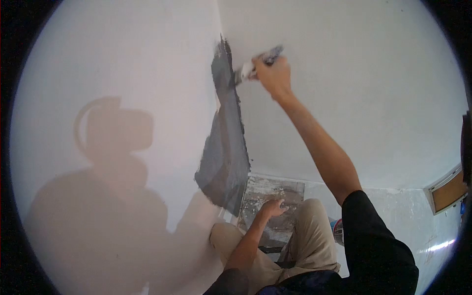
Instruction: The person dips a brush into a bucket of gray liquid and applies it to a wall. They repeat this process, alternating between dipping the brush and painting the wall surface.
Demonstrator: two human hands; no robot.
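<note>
Gripping brush (244,73), right hand (275,77) above left hand (273,209)

Pale, scuffed floor (393,209) w/ a stained, white-spattered flat board (291,189) at approx 5 o'clock & a part-hidden round container (338,232) nr 4 o'clock.
</note>
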